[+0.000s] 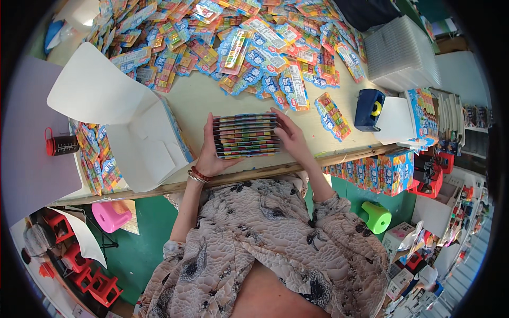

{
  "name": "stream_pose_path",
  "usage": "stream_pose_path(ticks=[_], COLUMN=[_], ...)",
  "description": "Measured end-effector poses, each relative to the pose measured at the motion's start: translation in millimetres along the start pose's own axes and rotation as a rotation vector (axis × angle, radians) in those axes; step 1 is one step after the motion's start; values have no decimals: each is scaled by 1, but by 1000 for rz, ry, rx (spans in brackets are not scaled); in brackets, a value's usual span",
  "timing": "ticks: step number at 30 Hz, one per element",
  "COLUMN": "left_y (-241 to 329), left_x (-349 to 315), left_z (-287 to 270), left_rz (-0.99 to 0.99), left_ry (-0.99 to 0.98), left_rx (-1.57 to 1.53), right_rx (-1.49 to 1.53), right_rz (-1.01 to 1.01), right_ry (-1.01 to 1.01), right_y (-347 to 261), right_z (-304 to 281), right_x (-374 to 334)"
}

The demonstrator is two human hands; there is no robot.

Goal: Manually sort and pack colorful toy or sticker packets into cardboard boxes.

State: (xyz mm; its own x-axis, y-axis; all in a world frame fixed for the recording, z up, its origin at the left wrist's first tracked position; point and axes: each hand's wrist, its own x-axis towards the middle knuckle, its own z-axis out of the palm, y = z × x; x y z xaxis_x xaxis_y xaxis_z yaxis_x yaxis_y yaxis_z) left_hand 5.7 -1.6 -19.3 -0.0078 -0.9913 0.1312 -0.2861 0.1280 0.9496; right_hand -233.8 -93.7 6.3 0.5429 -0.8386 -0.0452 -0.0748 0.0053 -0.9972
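Note:
Between my two hands is a stack of blister packs (246,135), seen edge-on with its thin colourful layers lined up. My left hand (212,151) wraps round the stack's left end, with the thumb along its side. At the right end, my right hand (290,135) presses with its fingers and thumb. The stack is near the table's wooden front edge. Just left of my hands, a white cardboard box (140,143) stands with its flap up and its white inside showing. A large pile of loose blister packs (249,47), bright with blue, orange and yellow, covers the far table.
A single blister pack (332,116) lies right of my hands, near a dark blue tape dispenser (368,109). Stacked clear plastic trays (403,55) stand at the far right. Printed boxes (382,172) line up below the table edge. A black bottle (62,145) is at left.

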Motion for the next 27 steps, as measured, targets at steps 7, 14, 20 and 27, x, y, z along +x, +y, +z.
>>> stream_pose_path(ticks=[7, 14, 20, 27], left_y=[-12, 2, 9, 23], left_x=[-5, -1, -6, 7], left_z=[1, -5, -2, -6], left_rz=[18, 62, 75, 48], left_ry=[53, 8, 45, -76], left_rx=[-46, 45, -48, -225], right_rx=[-624, -682, -702, -746], right_rz=[-103, -161, -231, -241], right_ry=[-463, -316, -304, -358], right_y=[-56, -45, -37, -40], right_z=[-12, 4, 0, -5], right_x=[16, 11, 8, 14])
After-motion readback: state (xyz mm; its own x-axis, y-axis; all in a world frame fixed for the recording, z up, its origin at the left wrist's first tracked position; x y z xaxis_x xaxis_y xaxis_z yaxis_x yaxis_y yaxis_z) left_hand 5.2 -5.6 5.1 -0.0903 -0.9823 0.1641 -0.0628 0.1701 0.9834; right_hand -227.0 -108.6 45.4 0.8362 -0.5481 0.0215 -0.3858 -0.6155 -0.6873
